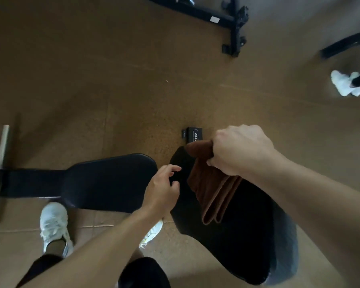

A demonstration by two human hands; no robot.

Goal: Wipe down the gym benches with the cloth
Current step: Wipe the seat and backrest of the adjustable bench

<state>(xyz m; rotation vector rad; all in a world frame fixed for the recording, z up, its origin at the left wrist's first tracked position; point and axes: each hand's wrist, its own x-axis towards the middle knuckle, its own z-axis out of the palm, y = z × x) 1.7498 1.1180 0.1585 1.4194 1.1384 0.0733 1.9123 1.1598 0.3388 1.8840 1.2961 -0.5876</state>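
- Overhead, head cam: brown cloth (pixel 213 188), soft napped fabric folded into long layers, hangs from right hand (pixel 240 150); fingers closed round its top end, over the black padded backrest (pixel 237 235).
- Left hand (pixel 162 188) just beside cloth, not touching it; fingers loosely curled, half spread, at the gap btwn backrest and seat pad (pixel 110 183).
- Both pads smooth, rounded edges.
- Backrest's lower right blurred; frame mostly hidden, only a labelled black bracket (pixel 193 135) shows.
- Speckled cork-brown floor (pixel 92 80) open beyond the pads.
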